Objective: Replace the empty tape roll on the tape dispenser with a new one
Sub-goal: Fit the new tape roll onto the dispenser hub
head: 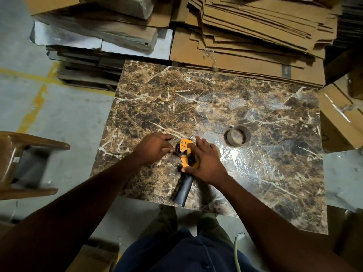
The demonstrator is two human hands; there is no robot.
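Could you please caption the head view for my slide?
Both hands, left hand and right hand, work on the yellow tape dispenser; empty cardboard core lies beside.

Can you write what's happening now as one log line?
left hand: at dispenser front | right hand: pressing tape dispenser | empty core: on table, apart

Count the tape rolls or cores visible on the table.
1 clearly: a brown cardboard core lying apart, right of the tape dispenser. A second may sit under the right hand; hidden.
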